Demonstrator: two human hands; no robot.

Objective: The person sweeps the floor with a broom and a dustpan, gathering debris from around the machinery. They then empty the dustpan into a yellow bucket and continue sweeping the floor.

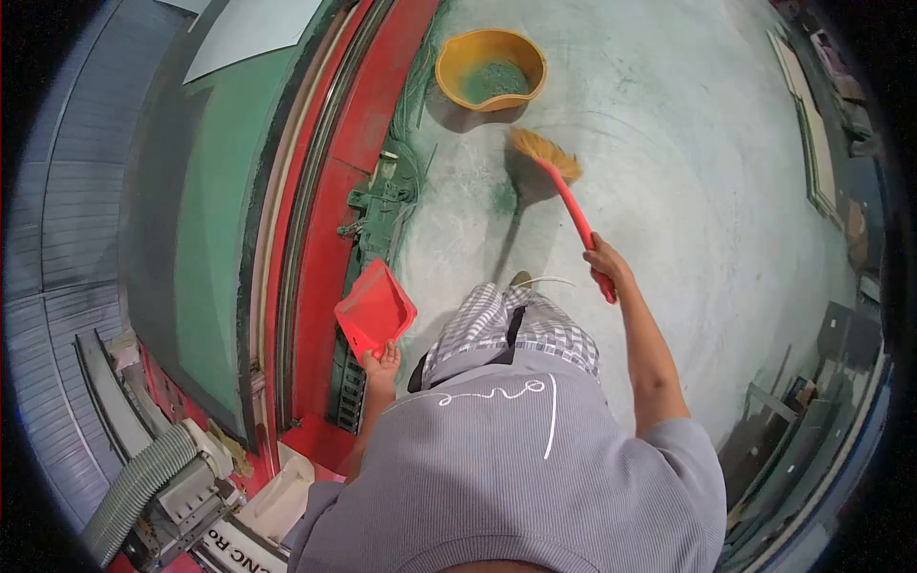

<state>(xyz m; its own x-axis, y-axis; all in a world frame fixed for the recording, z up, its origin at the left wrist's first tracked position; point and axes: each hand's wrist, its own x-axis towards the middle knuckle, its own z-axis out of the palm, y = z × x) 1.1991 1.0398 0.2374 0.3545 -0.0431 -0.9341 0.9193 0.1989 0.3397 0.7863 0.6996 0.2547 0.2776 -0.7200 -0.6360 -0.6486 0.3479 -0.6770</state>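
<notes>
My right hand [606, 260] is wrapped round the red handle of a hand brush [546, 156], whose yellowish bristles point away from me over the floor. A small patch of green dust [505, 197] lies on the floor just below the bristles. On the other side, my left hand [384, 361] grips a red dustpan [375, 307] by its near end, beside the machine's base. Beyond the brush stands a yellow-orange tub [490, 36] with green dust and debris inside.
A long red machine [334, 220] with a green bed [224, 229] runs along my left. Green-dusted cables and a cable chain [351, 389] lie along its foot. A ribbed grey hose [143, 482] is at the lower left. Boards and panels [807, 119] lean along the right side.
</notes>
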